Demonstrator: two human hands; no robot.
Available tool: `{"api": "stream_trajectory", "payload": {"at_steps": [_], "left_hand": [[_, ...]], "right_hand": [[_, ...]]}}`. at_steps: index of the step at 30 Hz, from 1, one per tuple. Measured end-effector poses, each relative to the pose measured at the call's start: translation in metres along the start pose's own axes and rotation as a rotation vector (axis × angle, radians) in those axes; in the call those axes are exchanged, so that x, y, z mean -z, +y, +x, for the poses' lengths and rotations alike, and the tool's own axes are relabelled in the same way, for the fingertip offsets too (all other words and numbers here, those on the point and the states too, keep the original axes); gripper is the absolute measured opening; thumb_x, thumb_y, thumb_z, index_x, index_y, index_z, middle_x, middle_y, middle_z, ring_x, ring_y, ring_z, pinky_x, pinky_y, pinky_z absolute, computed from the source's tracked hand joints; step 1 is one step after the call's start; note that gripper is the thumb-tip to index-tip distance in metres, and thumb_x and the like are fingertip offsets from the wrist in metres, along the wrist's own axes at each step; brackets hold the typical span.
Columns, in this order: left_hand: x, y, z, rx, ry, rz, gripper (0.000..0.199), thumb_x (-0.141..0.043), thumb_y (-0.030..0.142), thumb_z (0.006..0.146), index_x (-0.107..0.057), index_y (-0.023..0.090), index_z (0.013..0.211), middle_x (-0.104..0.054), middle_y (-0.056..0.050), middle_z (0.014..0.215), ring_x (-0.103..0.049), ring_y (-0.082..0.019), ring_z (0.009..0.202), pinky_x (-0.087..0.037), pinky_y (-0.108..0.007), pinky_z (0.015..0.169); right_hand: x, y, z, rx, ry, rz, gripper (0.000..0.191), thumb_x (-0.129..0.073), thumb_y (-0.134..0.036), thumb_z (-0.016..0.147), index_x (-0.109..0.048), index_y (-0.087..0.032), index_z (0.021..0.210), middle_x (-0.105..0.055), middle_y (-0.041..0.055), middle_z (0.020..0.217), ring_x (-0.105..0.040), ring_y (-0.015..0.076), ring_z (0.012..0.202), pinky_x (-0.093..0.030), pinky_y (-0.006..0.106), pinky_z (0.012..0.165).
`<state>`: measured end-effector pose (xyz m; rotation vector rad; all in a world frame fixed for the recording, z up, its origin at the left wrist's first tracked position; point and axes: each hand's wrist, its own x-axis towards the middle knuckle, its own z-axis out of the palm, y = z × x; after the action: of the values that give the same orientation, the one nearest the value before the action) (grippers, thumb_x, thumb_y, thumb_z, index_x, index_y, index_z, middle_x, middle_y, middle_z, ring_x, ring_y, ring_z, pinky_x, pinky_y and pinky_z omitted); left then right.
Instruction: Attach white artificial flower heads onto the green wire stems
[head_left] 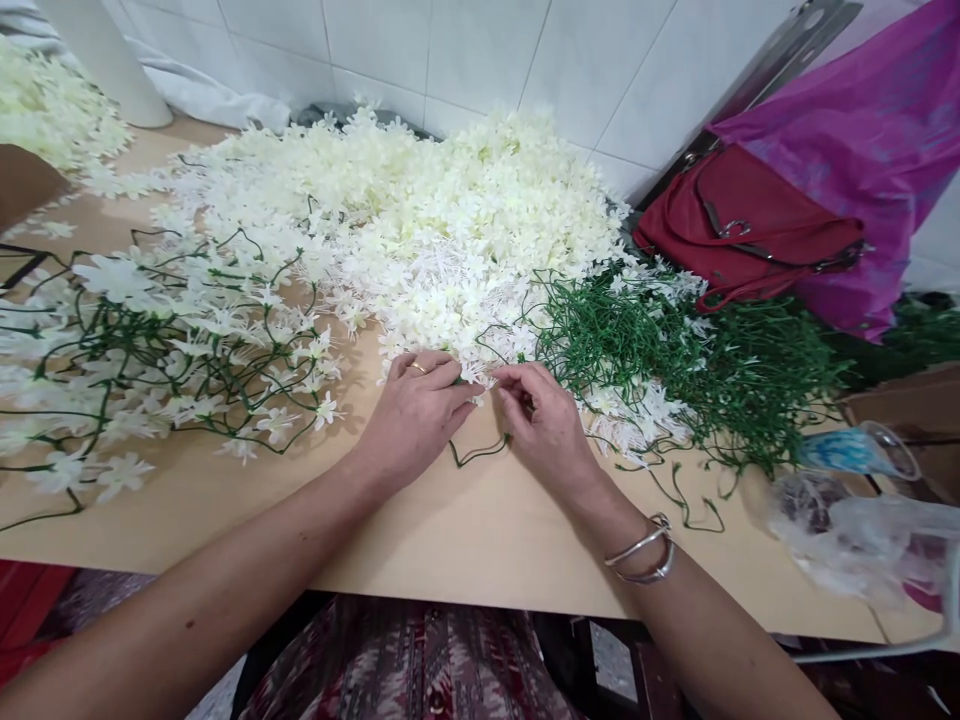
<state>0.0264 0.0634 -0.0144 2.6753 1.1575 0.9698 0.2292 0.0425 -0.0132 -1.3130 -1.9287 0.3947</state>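
Note:
My left hand (420, 415), with a ring on one finger, is closed on a green stem near the table's middle. Close to its right, my right hand (541, 412) pinches a small white flower piece between thumb and forefinger. A bent green stem (484, 455) hangs down between both hands over the wooden table (420, 540). Behind my hands lies a large heap of white flowers (450, 220). Flowers joined to green stems (202, 340) spread on the left. A pile of bare green stems (637, 330) lies to the right, partly over white pieces.
A red handbag (750, 225) leans by a purple bag (862, 140) at the back right. A plastic cup (859, 450) and clear plastic bags (862, 530) lie at the right edge. White tiles (480, 45) rise behind the table.

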Motion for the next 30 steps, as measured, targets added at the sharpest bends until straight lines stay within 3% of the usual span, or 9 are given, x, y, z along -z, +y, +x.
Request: {"api": "stream_trajectory", "payload": {"at_steps": [3,6,10,12,14,16,18,23,30], "left_hand": [[-0.003,-0.002,0.000,0.034,0.025,0.000,0.013,-0.067,0.019,0.099,-0.080,0.021,0.098,-0.072,-0.005,0.084,-0.066,-0.028,0.102,-0.044,-0.047,0.096],[0.000,-0.005,0.001,0.099,0.084,-0.071,0.013,-0.067,0.023,0.100,-0.080,0.022,0.099,-0.076,-0.005,0.089,-0.067,-0.026,0.097,-0.045,-0.046,0.096],[0.010,-0.009,0.003,0.254,0.263,-0.419,0.013,-0.068,0.025,0.100,-0.080,0.024,0.105,-0.081,-0.004,0.103,-0.070,-0.021,0.095,-0.051,-0.038,0.093],[0.014,-0.010,0.005,0.339,0.327,-0.637,0.013,-0.070,0.027,0.098,-0.081,0.023,0.103,-0.082,-0.004,0.105,-0.072,-0.020,0.097,-0.054,-0.033,0.091],[0.016,-0.011,0.008,0.437,0.355,-0.837,0.014,-0.075,0.033,0.095,-0.082,0.022,0.100,-0.082,-0.004,0.103,-0.073,-0.019,0.094,-0.056,-0.031,0.087],[0.017,-0.011,0.010,0.533,0.351,-1.006,0.021,-0.080,0.041,0.089,-0.083,0.022,0.098,-0.083,-0.005,0.098,-0.074,-0.018,0.088,-0.058,-0.030,0.083],[0.017,-0.010,0.011,0.597,0.336,-1.108,0.028,-0.084,0.046,0.085,-0.084,0.022,0.097,-0.083,-0.004,0.091,-0.074,-0.018,0.083,-0.060,-0.030,0.080],[0.017,-0.003,0.011,0.606,0.264,-1.129,0.026,-0.084,0.046,0.085,-0.085,0.024,0.099,-0.084,-0.004,0.095,-0.076,-0.019,0.087,-0.063,-0.031,0.082],[0.014,0.006,0.010,0.491,0.139,-1.039,0.018,-0.079,0.039,0.090,-0.086,0.025,0.099,-0.084,-0.005,0.104,-0.077,-0.021,0.096,-0.063,-0.033,0.088]], "right_hand": [[0.002,0.000,0.001,-0.020,-0.037,-0.039,0.028,-0.057,-0.013,0.100,-0.067,-0.023,0.124,-0.066,0.0078,0.107,-0.067,0.0204,0.089,-0.054,0.035,0.080],[0.007,-0.002,0.009,-0.024,-0.129,-0.153,0.017,-0.058,-0.013,0.099,-0.071,-0.021,0.107,-0.067,0.0078,0.103,-0.066,0.0223,0.092,-0.052,0.036,0.081],[0.020,-0.010,0.022,-0.040,-0.244,-0.254,0.018,-0.058,-0.008,0.095,-0.068,-0.020,0.088,-0.066,0.0060,0.094,-0.063,0.0207,0.082,-0.048,0.036,0.077],[0.023,-0.017,0.026,0.001,-0.180,-0.192,0.015,-0.060,-0.009,0.094,-0.067,-0.021,0.087,-0.067,0.0065,0.097,-0.065,0.0208,0.085,-0.049,0.036,0.079],[0.023,-0.024,0.026,0.046,-0.010,-0.060,0.010,-0.064,-0.014,0.094,-0.067,-0.021,0.088,-0.071,0.0080,0.105,-0.068,0.0228,0.098,-0.051,0.038,0.089],[0.018,-0.031,0.025,0.008,0.159,0.095,0.005,-0.068,-0.019,0.095,-0.068,-0.022,0.091,-0.074,0.0068,0.103,-0.069,0.0228,0.101,-0.051,0.039,0.092],[0.011,-0.035,0.022,-0.074,0.220,0.248,0.002,-0.071,-0.022,0.094,-0.070,-0.023,0.092,-0.075,0.0035,0.093,-0.070,0.0206,0.091,-0.053,0.037,0.086],[0.002,-0.040,0.014,-0.157,0.145,0.485,0.008,-0.071,-0.020,0.093,-0.077,-0.024,0.096,-0.078,0.0022,0.092,-0.069,0.0176,0.085,-0.055,0.034,0.080],[0.001,-0.038,0.013,-0.213,0.195,0.517,0.011,-0.076,-0.018,0.085,-0.068,-0.023,0.091,-0.071,-0.0004,0.085,-0.065,0.0155,0.081,-0.053,0.032,0.079]]}}
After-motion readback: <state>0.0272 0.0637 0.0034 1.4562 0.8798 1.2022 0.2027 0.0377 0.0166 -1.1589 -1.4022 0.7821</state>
